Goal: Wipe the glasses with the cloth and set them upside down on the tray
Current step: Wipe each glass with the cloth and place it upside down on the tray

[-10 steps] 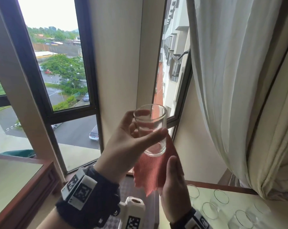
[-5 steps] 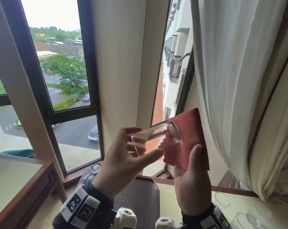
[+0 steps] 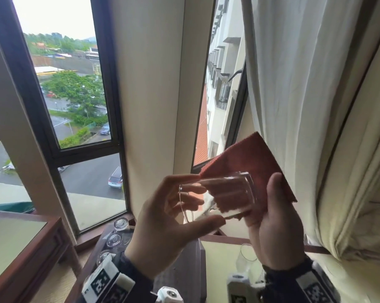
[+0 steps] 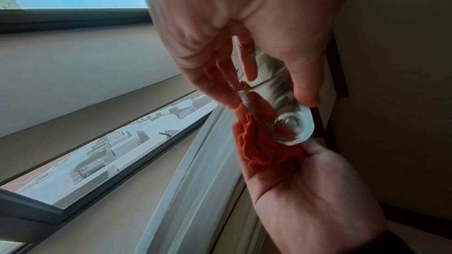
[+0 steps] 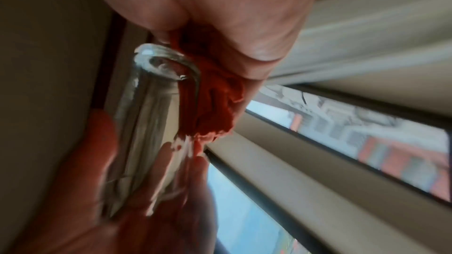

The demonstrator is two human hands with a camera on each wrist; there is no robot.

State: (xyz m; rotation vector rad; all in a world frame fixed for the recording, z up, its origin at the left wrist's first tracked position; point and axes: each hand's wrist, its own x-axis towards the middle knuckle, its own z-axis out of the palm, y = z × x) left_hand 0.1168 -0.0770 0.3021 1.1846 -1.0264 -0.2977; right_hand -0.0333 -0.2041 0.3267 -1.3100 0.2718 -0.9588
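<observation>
Clear glass (image 3: 217,199), the tumbler under wipe, lies on its side in mid-air, long axis running across from the left hand (image 3: 169,232) to the right hand (image 3: 276,232), mouth toward the left palm and base toward the right. Left thumb and fingers are curled round the mouth end, clamping it; the right hand holds the red cloth (image 3: 250,167) bunched against the base end. Inverting it for the tray (image 3: 184,270), below the grip, appears to fall to the left hand.
</observation>
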